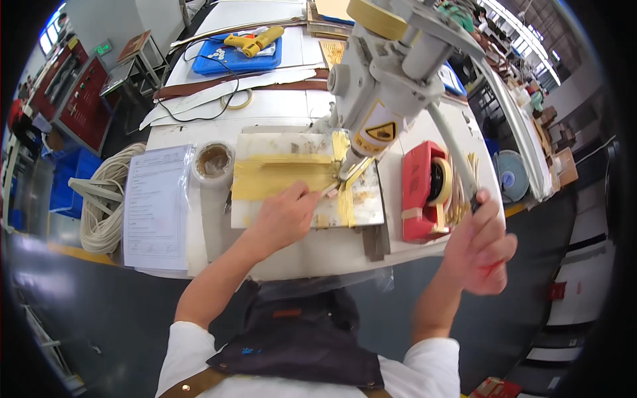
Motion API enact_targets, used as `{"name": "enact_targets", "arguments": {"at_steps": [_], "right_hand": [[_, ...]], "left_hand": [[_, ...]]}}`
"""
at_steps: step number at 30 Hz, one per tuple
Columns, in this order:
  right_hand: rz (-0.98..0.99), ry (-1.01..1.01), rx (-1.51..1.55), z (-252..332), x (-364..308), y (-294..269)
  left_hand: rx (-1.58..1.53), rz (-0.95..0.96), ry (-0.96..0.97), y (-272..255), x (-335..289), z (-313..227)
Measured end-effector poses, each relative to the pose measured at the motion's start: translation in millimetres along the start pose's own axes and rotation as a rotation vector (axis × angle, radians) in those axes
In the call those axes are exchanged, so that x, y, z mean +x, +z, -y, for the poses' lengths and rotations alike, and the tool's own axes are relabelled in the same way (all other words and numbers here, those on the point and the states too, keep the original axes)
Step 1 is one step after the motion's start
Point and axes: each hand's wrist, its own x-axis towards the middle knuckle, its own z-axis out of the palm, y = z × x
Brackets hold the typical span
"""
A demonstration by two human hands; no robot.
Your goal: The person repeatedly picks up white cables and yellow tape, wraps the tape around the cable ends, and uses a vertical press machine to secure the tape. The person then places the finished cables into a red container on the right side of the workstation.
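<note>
A grey hand press [381,86] with a yellow warning label rises over a white work plate [265,142]. Yellow tape [285,178] covers much of that plate. My left hand [285,212] reaches over it, thumb and fingers pinched on the end of a thin pale strip [329,189]. The strip's other end lies under the press's tip [346,171], and I cannot tell whether they touch. On the right, my right hand [481,249] is closed around the dark end of the press's grey lever [454,149].
A red tape dispenser [418,192] stands right of the plate. Left of it are a roll of clear tape [213,161], a printed sheet [157,205] and coiled cord [106,199]. Farther back, a blue tray [239,56] holds a yellow glue gun [255,43], its black cable trailing.
</note>
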Motion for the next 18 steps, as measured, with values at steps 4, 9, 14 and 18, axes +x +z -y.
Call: {"name": "enact_targets", "arguments": {"at_steps": [4,9,14,18], "right_hand": [[-0.257,0.18,0.395,28,86,-6],[-0.146,0.222,0.289,1,183,-21],[-0.117,0.131,-0.468,-28,127,-23],[0.145,0.444,-1.151,-59,-8,25]], "left_hand": [[-0.063,-0.13,-0.028,6,8,5],[-0.067,-0.151,-0.161,-5,11,-7],[-0.058,-0.119,-0.237,-10,8,-7],[-0.081,-0.125,-0.239,-5,9,-7]]}}
